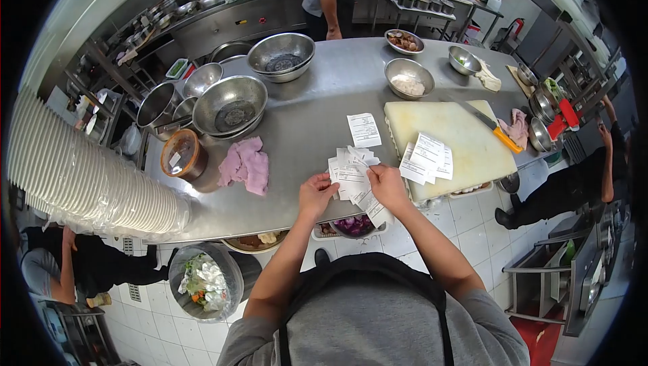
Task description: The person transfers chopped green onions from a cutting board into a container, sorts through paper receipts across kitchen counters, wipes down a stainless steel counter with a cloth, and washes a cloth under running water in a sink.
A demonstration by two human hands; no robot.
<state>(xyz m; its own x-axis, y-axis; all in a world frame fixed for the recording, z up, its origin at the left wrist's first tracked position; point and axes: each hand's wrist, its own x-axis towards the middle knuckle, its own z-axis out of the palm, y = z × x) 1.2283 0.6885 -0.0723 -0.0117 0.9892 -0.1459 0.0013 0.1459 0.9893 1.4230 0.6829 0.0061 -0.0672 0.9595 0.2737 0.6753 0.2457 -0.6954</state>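
Pinching the fanned paper slips (352,178) between them, left hand (316,194) holds the left edge, right hand (387,185) the right.

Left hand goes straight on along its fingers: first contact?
The left hand would meet the fanned slips first, right at its fingers. Beyond them, the right hand looks next in line, though depth is hard to judge here.
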